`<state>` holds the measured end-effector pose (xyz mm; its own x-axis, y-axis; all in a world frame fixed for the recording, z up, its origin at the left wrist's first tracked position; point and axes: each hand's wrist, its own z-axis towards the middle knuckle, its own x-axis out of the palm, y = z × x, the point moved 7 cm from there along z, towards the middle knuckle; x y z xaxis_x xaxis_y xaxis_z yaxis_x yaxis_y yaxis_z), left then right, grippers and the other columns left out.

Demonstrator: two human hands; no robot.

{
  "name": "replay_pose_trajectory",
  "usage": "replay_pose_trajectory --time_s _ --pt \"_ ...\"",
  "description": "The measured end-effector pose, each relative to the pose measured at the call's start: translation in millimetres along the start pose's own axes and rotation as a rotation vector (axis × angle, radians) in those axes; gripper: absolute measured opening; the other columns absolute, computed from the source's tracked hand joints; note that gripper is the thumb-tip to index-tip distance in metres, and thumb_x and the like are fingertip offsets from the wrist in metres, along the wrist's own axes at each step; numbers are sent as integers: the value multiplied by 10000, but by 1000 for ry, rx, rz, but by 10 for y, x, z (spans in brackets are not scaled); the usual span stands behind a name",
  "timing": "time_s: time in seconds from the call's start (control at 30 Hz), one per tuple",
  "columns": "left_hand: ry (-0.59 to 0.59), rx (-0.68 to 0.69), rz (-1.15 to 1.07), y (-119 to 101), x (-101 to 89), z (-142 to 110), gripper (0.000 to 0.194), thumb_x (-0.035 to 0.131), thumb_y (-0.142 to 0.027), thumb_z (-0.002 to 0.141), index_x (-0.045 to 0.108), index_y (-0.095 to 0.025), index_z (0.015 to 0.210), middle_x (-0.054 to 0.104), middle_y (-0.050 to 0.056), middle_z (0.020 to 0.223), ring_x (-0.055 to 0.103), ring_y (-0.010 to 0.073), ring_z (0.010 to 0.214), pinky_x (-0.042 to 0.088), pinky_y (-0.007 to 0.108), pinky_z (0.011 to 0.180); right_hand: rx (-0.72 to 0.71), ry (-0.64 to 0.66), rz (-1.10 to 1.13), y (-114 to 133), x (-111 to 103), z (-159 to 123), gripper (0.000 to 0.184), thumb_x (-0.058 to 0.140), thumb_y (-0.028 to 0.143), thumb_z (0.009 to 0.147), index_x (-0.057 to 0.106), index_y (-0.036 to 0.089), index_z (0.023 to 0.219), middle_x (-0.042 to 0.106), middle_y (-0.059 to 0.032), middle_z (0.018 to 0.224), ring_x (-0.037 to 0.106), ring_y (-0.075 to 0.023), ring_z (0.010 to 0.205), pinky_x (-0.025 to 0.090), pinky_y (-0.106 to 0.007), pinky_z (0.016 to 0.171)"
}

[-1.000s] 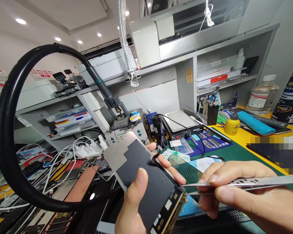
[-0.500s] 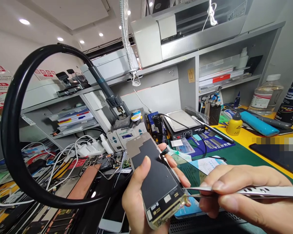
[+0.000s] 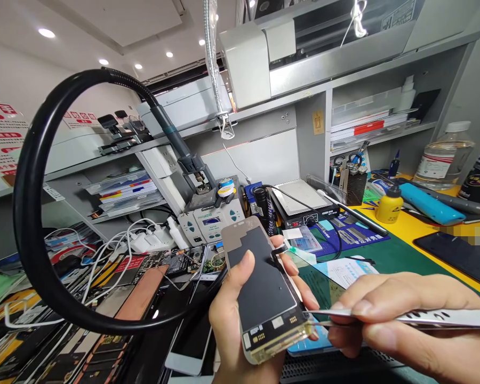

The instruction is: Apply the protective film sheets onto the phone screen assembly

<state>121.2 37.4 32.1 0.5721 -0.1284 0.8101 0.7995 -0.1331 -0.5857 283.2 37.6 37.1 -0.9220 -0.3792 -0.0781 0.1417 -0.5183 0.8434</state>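
A phone screen panel (image 3: 264, 277), dark-backed with a grey border, is tilted in my left hand (image 3: 234, 304). The thumb presses on its back, and the other fingers wrap behind its right edge. Along its lower end runs a yellowish, shiny strip (image 3: 280, 344) with small gold contacts above it. My right hand (image 3: 408, 314) pinches silver tweezers (image 3: 432, 318) between thumb and fingers. Their two tips are apart at the panel's lower right corner, by the end of the yellowish strip. Whether they grip anything there I cannot tell.
A black hose (image 3: 24, 213) loops at left above a pile of phone parts (image 3: 116, 320). Behind the panel stand a soldering station (image 3: 212, 221) and a heating plate (image 3: 300, 197). A yellow bottle (image 3: 389, 205) and a dark phone (image 3: 456, 261) lie to the right on the bench.
The whole view has shifted slightly, so most things appear a little farther right. The panel has tilted slightly in my left hand. The tweezers stay at its lower right corner.
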Motion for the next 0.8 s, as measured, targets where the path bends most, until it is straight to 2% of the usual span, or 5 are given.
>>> replay_pose_trajectory --time_s 0.13,0.37,0.53,0.7,0.8 --pt "1 -29 -32 19 -9 19 409 443 -408 976 701 -113 1092 639 99 838 664 215 610 556 298 453 -38 162 61 -1 65 -7 377 673 210 915 723 503 1146 793 14 964 773 -242 790 666 -334 666" --pt "26 -192 -132 165 -27 78 519 349 -471 986 654 -67 1101 631 99 818 668 204 588 539 270 405 -56 143 43 -10 82 -14 340 703 238 906 733 503 1117 797 37 935 775 -229 745 666 -314 643" --pt "-22 -362 -202 305 -86 105 575 330 -537 935 621 -73 1112 633 90 798 668 206 551 488 265 351 -37 12 21 -44 66 -45 223 744 338 888 767 469 1067 805 13 921 781 -271 792 675 -350 668" --pt "-1 -414 -202 354 -88 97 546 334 -498 934 646 -63 1045 629 86 760 654 172 558 474 242 407 -116 21 -37 24 73 -39 264 768 319 869 768 461 1091 812 0 931 789 -288 813 682 -354 698" --pt "23 -427 -167 368 -82 82 562 316 -493 943 664 -52 943 598 85 664 633 162 556 478 227 431 -211 -40 -57 126 52 -10 272 787 251 853 789 418 1067 816 -14 881 793 -280 743 685 -312 658"
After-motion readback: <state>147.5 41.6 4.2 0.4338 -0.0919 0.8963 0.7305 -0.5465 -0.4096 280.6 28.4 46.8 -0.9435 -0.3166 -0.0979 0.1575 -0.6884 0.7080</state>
